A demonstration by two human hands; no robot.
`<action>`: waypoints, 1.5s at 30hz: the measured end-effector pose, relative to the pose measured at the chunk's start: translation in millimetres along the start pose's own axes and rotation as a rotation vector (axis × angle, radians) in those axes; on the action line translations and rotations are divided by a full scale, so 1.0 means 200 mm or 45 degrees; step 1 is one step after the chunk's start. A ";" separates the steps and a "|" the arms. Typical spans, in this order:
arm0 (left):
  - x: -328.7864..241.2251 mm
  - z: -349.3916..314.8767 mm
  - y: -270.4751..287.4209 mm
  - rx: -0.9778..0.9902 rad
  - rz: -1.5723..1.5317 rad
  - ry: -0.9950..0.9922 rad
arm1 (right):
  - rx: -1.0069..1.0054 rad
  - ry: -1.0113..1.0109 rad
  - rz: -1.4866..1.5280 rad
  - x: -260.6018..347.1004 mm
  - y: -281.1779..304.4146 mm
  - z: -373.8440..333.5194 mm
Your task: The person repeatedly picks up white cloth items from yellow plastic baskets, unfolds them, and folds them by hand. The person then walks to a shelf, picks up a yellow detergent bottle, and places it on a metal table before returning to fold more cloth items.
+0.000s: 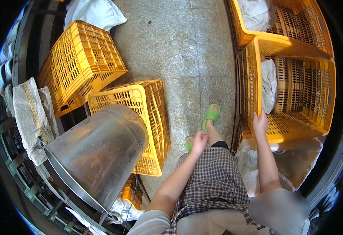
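Observation:
My right hand (260, 122) grips the near left corner of a yellow plastic crate (257, 74) on the right side. Its fingers are partly hidden by the crate's edge. A crumpled white sack (269, 86) lies inside that crate. In front of my checked apron (214, 176), my left hand (200, 143) hangs with its fingers curled in and nothing visible in them. Left of it, an upside-down metal bucket (97, 152) stands tilted in view by a yellow crate (152, 117).
Another yellow crate (83, 62) is tipped over at the far left, near a white sack (95, 13). A second right-hand crate (293, 23) also holds a white sack. The grey floor (179, 43) runs between both sides. A folded cloth sack (30, 113) hangs left.

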State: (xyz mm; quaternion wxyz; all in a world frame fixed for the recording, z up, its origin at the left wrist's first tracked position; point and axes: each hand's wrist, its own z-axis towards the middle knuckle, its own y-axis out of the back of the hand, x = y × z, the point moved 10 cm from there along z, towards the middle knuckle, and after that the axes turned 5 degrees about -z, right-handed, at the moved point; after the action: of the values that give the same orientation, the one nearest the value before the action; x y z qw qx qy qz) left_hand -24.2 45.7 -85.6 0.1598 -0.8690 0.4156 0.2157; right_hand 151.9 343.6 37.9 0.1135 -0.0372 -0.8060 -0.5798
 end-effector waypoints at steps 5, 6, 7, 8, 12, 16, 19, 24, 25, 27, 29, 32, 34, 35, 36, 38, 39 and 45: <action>-0.72 -0.02 -0.42 0.077 0.043 -0.431 | 0.036 0.106 0.269 0.21 0.01 -0.11; -0.86 0.00 -0.47 0.043 -0.087 -0.595 | 0.115 0.114 0.244 0.27 -0.04 -0.12; -0.92 0.08 -0.53 0.069 -0.182 -0.517 | 0.138 0.140 0.358 0.37 -0.07 -0.15; -0.98 0.15 -0.57 0.087 -0.310 -0.533 | 0.171 0.123 0.370 0.44 -0.12 -0.17; -1.00 0.35 -0.49 0.102 0.087 -0.258 | 0.774 0.232 0.447 0.62 -0.40 -0.18; -0.97 0.33 -0.28 0.104 -0.440 -0.059 | 1.457 0.051 1.059 0.63 -0.73 -0.11; -0.97 0.36 -0.14 -0.144 -0.532 -0.108 | 1.130 0.376 -0.161 0.46 -0.95 0.10; -0.97 0.32 0.05 -0.189 -0.522 -0.159 | 1.068 0.237 -0.140 0.47 -1.35 0.04; -0.97 0.32 0.10 -0.211 -0.500 -0.154 | 1.011 0.168 -0.085 0.49 -1.39 0.04; -0.98 0.33 0.18 -0.201 -0.488 -0.201 | 0.943 -0.081 0.512 0.51 -1.38 0.13; -1.02 0.38 0.30 -0.280 -0.283 -0.359 | 0.711 -0.313 0.886 0.45 -1.16 0.24; -1.00 0.46 0.46 -0.435 -0.015 -0.486 | 0.455 -0.318 0.987 0.34 -0.60 0.38; -0.95 0.54 0.57 -0.490 0.243 -0.459 | 0.511 -0.031 1.210 0.37 -0.22 0.39; -0.93 0.59 0.62 -0.481 0.333 -0.452 | 0.542 0.038 1.358 0.38 -0.08 0.38; -0.94 0.63 0.66 -0.485 0.442 -0.465 | 0.512 -0.172 1.384 0.30 -0.02 0.37; -0.88 0.71 0.71 -0.382 0.473 -0.197 | 0.394 -0.254 1.309 0.25 0.12 0.39; -0.97 0.68 0.71 -0.471 0.665 -0.340 | 0.331 -0.179 1.172 0.27 0.20 0.40; -1.33 0.19 0.10 -0.279 0.888 -0.896 | 0.423 0.046 0.709 0.54 0.43 0.19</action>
State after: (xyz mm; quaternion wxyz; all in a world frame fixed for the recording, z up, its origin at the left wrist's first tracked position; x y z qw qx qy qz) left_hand -198.8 225.7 14.8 0.1165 -0.5649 0.5769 0.5784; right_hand 58.0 398.7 130.0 0.2867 -0.2270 -0.8462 -0.3875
